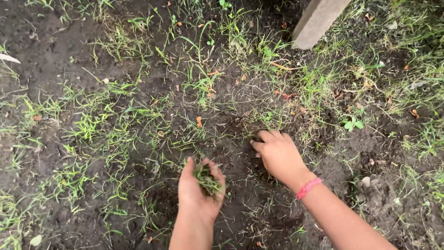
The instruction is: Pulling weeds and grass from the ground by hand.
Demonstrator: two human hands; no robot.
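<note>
Ground, left: dark damp soil [51, 60] lay bare between thin patches of grass [92, 125].
Left hand: the left hand [199, 192] was cupped, palm up, fingers curled narrowly around a clump of pulled grass [206, 178].
Clump: it sat in the palm, just above the soil, roots and blades tangled.
Handling: judged light, soft and limp; loose strands would likely slip out unless gathered low, near the roots.
Right hand: the right hand [277, 155] pressed knuckles-up on the soil, fingertips bent down among short blades; whether they pinched anything could not be told.
Wrist: a pink band [308, 188] circled the right wrist.
Far right, top: a pale wooden post [317, 21] stood tilted in sparse grass.
</note>
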